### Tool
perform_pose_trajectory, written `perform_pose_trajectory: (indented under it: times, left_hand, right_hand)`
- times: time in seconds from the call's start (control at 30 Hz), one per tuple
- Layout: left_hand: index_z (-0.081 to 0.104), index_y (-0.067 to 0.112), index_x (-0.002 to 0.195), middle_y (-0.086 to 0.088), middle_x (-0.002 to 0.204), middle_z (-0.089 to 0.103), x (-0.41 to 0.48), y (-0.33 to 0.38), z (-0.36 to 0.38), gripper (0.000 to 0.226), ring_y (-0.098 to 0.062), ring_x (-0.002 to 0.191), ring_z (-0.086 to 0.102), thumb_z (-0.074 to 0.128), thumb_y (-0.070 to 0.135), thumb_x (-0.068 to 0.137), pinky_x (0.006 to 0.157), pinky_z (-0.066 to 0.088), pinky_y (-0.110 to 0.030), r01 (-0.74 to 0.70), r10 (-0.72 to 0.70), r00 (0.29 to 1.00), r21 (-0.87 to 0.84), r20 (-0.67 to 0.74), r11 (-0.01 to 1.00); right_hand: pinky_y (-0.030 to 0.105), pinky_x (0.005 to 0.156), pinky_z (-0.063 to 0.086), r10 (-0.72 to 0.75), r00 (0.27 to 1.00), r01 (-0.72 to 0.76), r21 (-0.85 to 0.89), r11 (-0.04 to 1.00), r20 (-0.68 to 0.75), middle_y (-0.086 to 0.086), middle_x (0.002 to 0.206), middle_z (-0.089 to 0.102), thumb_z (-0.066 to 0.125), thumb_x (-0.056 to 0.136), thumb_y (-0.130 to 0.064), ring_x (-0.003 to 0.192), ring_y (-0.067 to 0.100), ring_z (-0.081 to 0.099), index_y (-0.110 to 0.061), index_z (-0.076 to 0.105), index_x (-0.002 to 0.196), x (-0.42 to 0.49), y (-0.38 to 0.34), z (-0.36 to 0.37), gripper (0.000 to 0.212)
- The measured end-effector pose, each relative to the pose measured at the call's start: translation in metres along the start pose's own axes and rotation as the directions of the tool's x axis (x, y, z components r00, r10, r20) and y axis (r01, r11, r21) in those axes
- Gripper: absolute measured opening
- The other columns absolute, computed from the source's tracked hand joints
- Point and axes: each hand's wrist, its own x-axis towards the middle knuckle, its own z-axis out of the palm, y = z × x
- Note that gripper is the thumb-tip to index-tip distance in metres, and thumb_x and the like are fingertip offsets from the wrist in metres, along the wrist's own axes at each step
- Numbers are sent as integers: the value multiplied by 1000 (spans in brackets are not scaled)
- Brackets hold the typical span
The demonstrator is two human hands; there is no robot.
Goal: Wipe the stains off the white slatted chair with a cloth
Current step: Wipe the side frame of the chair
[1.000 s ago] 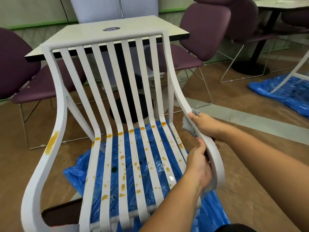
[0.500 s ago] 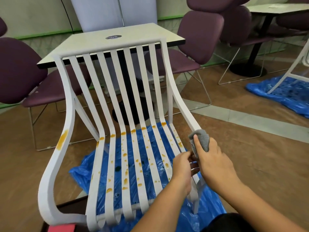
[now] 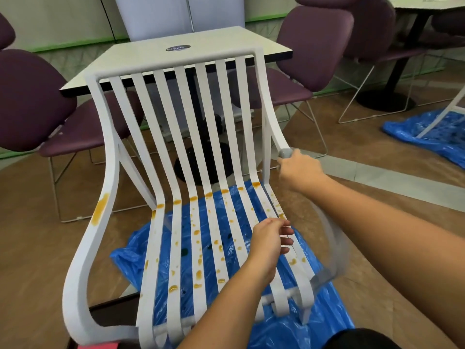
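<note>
Table label [image 3: 178, 48] (illegible); right hand [image 3: 299, 170] grips cloth [image 3: 284, 152].

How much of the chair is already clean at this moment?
Done: the right armrest shows no stains. In hand: the right hand holds the cloth on its upper part. Remaining: orange spots on the seat slats and a smear on the left armrest.

I am working in what is looking like a café or canteen dining area: a square white-topped table with a black edge [image 3: 214, 42] is standing ahead of me, purple cushioned chairs on thin wire legs [image 3: 32, 96] are flanking it, and a second white table on a black pedestal [image 3: 427, 5] is sitting at far right over brown flooring [image 3: 30, 248].
</note>
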Motion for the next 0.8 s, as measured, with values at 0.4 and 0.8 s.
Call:
perform_pose_trajectory:
  times: [0.4, 0.8]
  left_hand:
    - [72, 6, 105, -6, 85, 71, 37, -2, 0, 22, -19, 72, 61, 53, 16, 98, 67, 50, -32, 11, -13, 999, -47, -31, 999]
    - [72, 15, 113, -5, 105, 77, 12, -17, 26, 34, -23, 98, 72, 53, 41, 103, 87, 55, -36, -88, 83, 978, 20, 194, 996]
  right_hand:
    - [46, 93, 49, -48, 992, 29, 154, 988, 120, 19, 138, 42, 30, 105, -42, 108, 36, 54, -38, 15, 155, 12, 11, 7, 52]
    - [34, 69, 45, 38, 996, -2, 395, 919, -84, 11, 113, 65, 33, 103, -47, 89, 28, 62, -50, 13, 151, -133, 41, 15, 52]
